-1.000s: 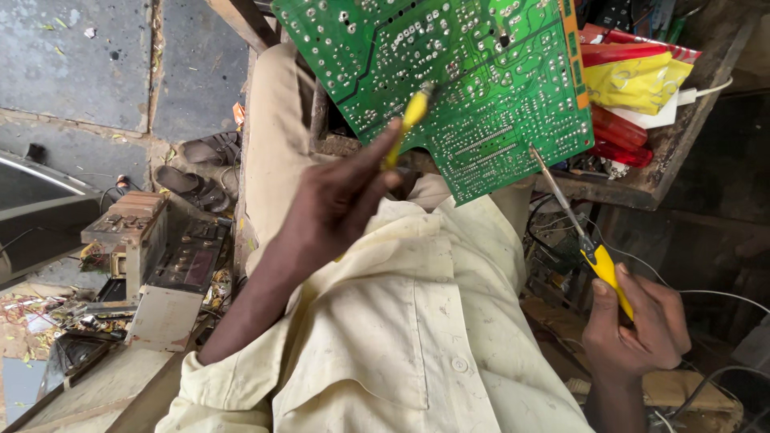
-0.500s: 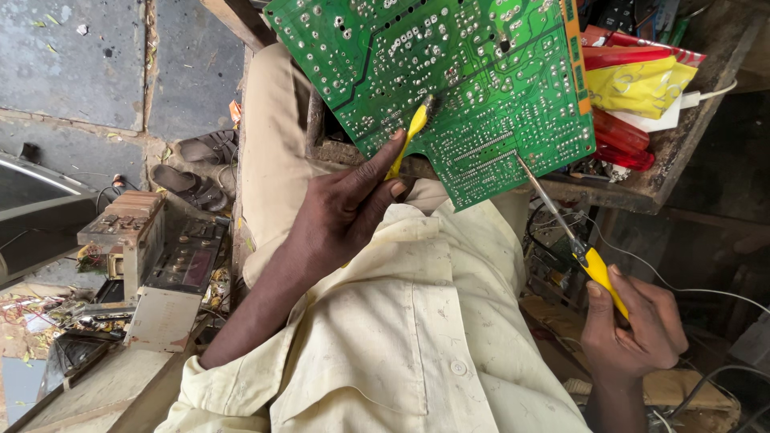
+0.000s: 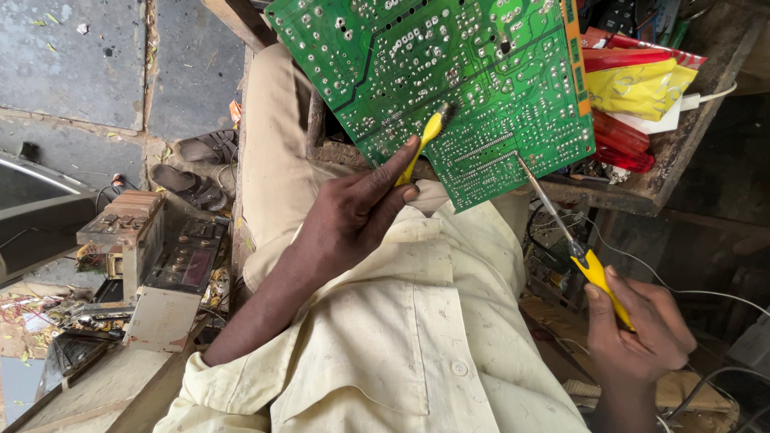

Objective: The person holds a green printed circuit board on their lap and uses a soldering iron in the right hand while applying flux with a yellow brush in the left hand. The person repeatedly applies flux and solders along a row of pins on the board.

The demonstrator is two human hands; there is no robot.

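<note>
Across the person's lap, a green circuit board (image 3: 449, 80) stood solder side up, its lower edge resting near the cream shirt (image 3: 417, 345) and its top tilted away toward a cluttered wooden bench (image 3: 642, 188). The left hand (image 3: 353, 216) lay just below the board, thumb and fingers pinched together on the handle of a yellow brush (image 3: 423, 144). The brush reached up and away from that hand, and its dark head touched the solder joints near the middle of the board.

The right hand (image 3: 638, 325) sat lower and well off to the side, apart from the board. Its fingers were wrapped shut around the yellow handle of a soldering iron (image 3: 569, 236). The iron's thin metal shaft ran up from the hand and its tip met the board near the lower right corner, beside a row of closely spaced joints. A white cable (image 3: 690, 293) trailed away from near that hand.

On the bench behind the board's right edge lay red and yellow packets (image 3: 634, 88). To the left of the lap stood a worn electronic chassis (image 3: 152, 256) with other scrap around it, and a pair of sandals (image 3: 192, 168) lay on the paved ground beyond.
</note>
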